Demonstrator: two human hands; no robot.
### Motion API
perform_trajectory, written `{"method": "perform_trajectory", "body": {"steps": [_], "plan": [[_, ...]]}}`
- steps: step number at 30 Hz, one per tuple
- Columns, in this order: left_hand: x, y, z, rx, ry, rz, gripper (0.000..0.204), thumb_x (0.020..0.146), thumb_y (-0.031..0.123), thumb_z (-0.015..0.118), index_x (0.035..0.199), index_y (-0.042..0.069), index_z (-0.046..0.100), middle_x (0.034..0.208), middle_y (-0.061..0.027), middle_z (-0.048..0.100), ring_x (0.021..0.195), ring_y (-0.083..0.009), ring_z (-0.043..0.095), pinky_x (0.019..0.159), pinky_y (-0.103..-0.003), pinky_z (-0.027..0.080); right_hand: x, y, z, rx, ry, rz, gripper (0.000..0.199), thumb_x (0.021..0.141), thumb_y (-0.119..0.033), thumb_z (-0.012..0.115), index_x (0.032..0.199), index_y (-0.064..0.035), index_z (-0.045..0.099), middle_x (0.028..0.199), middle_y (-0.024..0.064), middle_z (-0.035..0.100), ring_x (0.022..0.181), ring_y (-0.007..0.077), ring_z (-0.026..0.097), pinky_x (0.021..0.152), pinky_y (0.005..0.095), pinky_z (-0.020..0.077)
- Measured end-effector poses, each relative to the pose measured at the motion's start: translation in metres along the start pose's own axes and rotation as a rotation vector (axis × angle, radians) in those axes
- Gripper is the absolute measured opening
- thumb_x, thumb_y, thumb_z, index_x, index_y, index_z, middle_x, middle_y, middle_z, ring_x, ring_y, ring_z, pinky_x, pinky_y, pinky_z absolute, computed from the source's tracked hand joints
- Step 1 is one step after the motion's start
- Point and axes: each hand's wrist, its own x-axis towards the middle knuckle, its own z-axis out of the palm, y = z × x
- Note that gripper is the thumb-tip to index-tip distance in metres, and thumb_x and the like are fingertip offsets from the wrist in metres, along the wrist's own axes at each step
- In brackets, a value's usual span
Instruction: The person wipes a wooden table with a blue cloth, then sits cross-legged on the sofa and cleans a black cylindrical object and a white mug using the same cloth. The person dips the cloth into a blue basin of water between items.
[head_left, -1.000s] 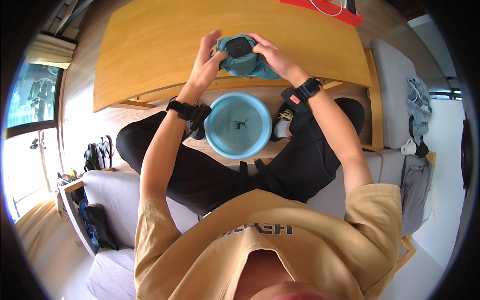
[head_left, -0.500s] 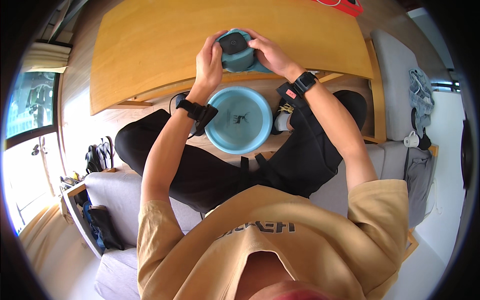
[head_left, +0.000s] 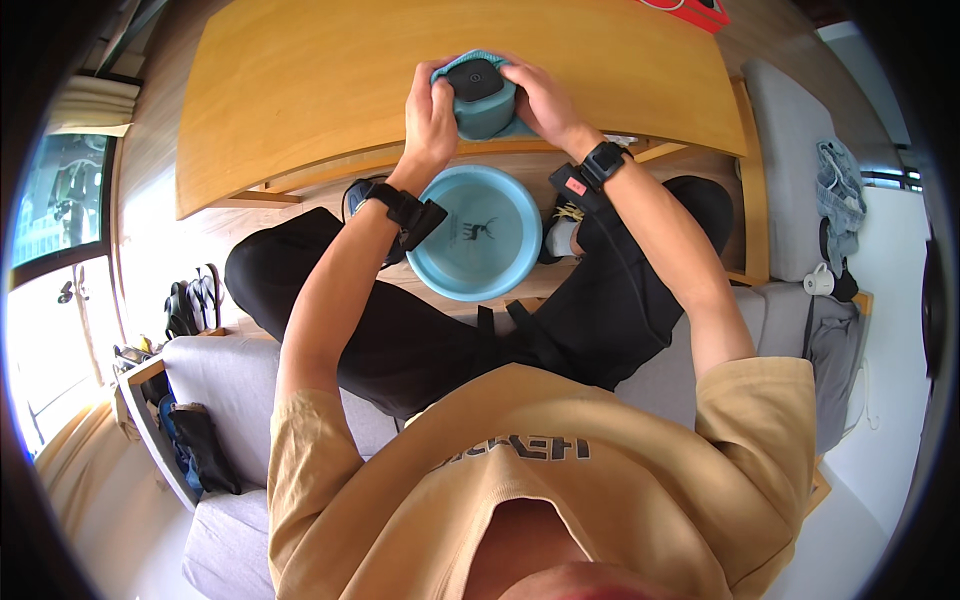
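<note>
Your left hand (head_left: 432, 120) and right hand (head_left: 545, 105) grip the teal cloth (head_left: 487, 118) around a black block (head_left: 474, 80) over the near edge of the desk (head_left: 330, 90), the block's sides seemingly wrapped, its top left bare.

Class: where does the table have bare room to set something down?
Bare: the table left of the left hand, and right of the right hand toward the far red tray. Crowded: the near edge's middle, where both hands hold the device and cloth.

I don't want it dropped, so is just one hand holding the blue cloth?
No, the left hand and the right hand both hold the cloth, one at each side.
</note>
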Motion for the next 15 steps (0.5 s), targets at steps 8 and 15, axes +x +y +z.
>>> {"method": "perform_trajectory", "body": {"steps": [8,15], "plan": [[0.009,-0.010,0.004,-0.018,0.085,0.050,0.033,0.116,0.020,0.042,0.127,-0.002,0.064,0.117,-0.0145,0.072,0.110,-0.0218,0.065,0.101,-0.036,0.051,0.003,0.011,0.008,0.078,0.035,-0.009,0.041,0.116,-0.019,0.046,0.151,-0.0014,0.054,0.141,0.0064,0.066,0.123,0.0142,0.063,0.110,0.0316,0.0495],[0.049,-0.002,-0.012,0.260,0.122,0.173,0.026,0.109,0.010,0.052,0.127,0.000,0.069,0.111,-0.0163,0.072,0.108,-0.0298,0.068,0.099,-0.037,0.052,0.035,-0.004,0.010,-0.211,0.174,-0.180,0.033,0.111,-0.018,0.060,0.138,0.0003,0.069,0.132,0.0069,0.072,0.117,0.0148,0.067,0.104,0.0312,0.0528]]}}
